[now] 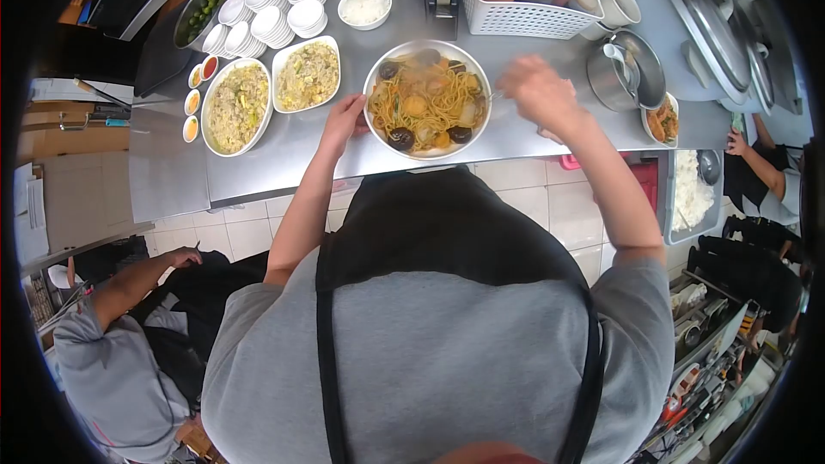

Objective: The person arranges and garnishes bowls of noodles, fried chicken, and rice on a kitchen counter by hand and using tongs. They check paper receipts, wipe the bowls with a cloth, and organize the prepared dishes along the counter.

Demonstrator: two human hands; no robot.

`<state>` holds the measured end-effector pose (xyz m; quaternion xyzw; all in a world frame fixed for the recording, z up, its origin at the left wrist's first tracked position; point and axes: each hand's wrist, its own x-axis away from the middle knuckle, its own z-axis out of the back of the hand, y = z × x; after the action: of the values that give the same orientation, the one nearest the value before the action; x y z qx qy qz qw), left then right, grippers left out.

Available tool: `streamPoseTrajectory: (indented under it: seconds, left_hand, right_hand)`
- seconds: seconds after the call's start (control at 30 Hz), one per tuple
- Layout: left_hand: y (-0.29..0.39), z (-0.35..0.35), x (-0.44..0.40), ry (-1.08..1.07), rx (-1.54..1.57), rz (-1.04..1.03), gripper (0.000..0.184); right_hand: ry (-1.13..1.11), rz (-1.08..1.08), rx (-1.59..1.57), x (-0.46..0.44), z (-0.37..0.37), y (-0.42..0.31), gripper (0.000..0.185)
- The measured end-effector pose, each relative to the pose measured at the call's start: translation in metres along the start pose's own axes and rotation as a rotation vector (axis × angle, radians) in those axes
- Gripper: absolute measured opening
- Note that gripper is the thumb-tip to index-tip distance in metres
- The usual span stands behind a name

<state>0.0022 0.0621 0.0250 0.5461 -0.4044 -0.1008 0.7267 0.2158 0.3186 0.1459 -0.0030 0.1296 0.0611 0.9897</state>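
Observation:
A round white plate of noodles (414, 103) with dark mushrooms and vegetables stands on the metal counter in front of me. My left hand (346, 120) grips its left rim. Just off the right rim is my right hand (541, 90), blurred, with its fingers curled together. Something thin shows between those fingers and the rim, too smeared to name. A pale pinkish thing lies partly hidden behind the right hand. To the left are an oval dish of fried rice (238, 107) and a squarish dish of fried rice (307, 76).
Stacked white lids (271, 26), small sauce cups (192, 103) and a bowl of white rice (364, 7) stand left. A white basket (533, 19) of sauce bottles is behind, a metal pot (626, 69) right. A co-worker (129, 352) is at left; other people are far right.

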Motion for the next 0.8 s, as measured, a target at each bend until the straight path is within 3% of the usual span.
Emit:
streamPoseTrajectory:
  seconds: [0.03,0.1,0.23,0.43,0.5,0.63,0.73,0.8]
  left_hand:
    - [0.000,0.000,0.000,-0.003,0.008,0.015,0.036]
    - [-0.002,0.002,-0.002,-0.002,0.016,0.032,0.037]
    - [-0.006,0.006,-0.003,-0.028,0.056,0.012,0.037]
    - [-0.013,0.018,-0.003,-0.034,0.058,-0.013,0.036]
    - [-0.012,0.018,-0.001,-0.029,0.051,-0.015,0.035]
    - [-0.008,0.014,0.000,-0.007,0.073,-0.013,0.029]
    - [-0.004,0.013,-0.001,-0.007,0.073,-0.002,0.029]
    - [-0.003,0.012,-0.004,-0.012,0.082,-0.002,0.029]
  right_hand:
    - [0.001,0.000,-0.001,-0.006,-0.005,-0.004,0.013]
    - [-0.208,0.160,-0.083,-0.016,-0.016,-0.004,0.010]
    - [-0.162,0.255,-0.093,-0.031,-0.053,-0.005,0.009]
    - [-0.089,0.223,-0.064,-0.036,-0.024,0.001,0.008]
    - [-0.211,0.193,-0.094,-0.032,-0.011,0.000,0.009]
    - [-0.150,0.251,-0.151,-0.023,-0.036,-0.009,0.010]
    - [-0.077,0.163,-0.109,-0.032,-0.008,-0.001,0.012]
    - [-0.224,0.010,-0.108,-0.035,0.005,0.008,0.015]
